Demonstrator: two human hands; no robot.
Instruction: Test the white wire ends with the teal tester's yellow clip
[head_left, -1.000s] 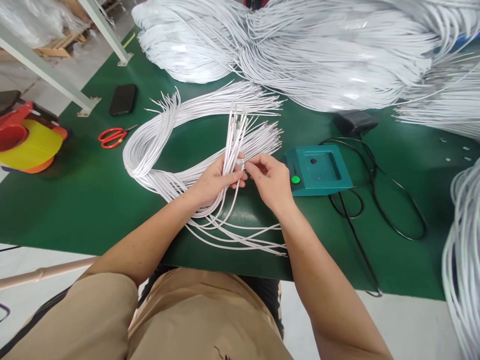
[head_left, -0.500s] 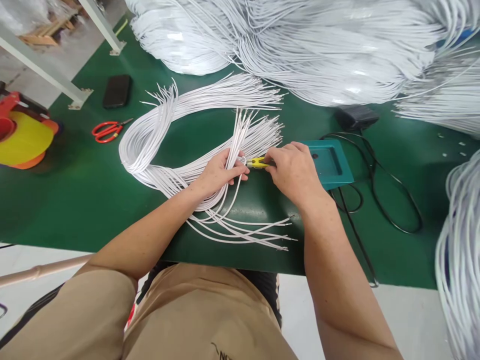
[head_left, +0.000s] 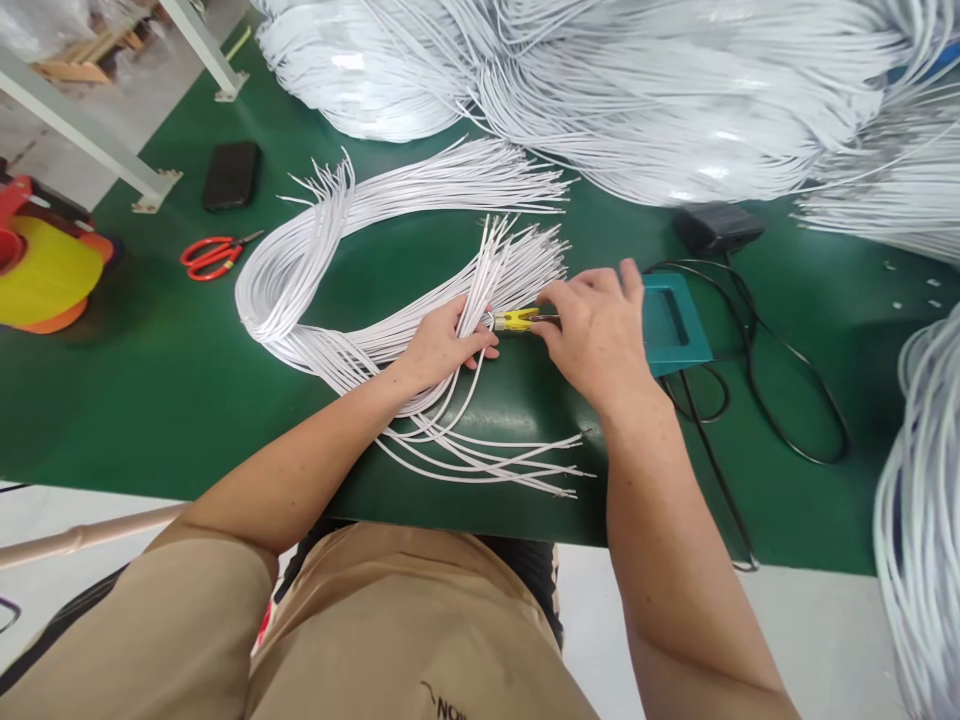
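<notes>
My left hand [head_left: 448,345] is closed around several white wires [head_left: 480,275] that stand up through the grip, their ends pointing away from me. A slim piece with a yellow part [head_left: 516,319] and a clear end lies against the left fingertips. On the far side of it a dark, thin part runs to my right hand [head_left: 596,325], whose thumb and index finger pinch it; the other fingers are raised. I cannot make out what kind of thing it is. More wires from the bundle [head_left: 292,290] curve below my left forearm, with loose ends [head_left: 525,470] near the table edge.
Red-handled scissors [head_left: 210,258] and a black flat case [head_left: 231,175] lie at the left, near a yellow and red tape dispenser [head_left: 49,260]. Large wire heaps [head_left: 637,100] fill the back. A teal tray [head_left: 675,325], black adapter [head_left: 716,228] and cord lie right of my hand.
My right hand has drawn slightly to the right and its outer fingers have lifted, showing the dark part behind the yellow piece. My left hand keeps its hold on the wires.
</notes>
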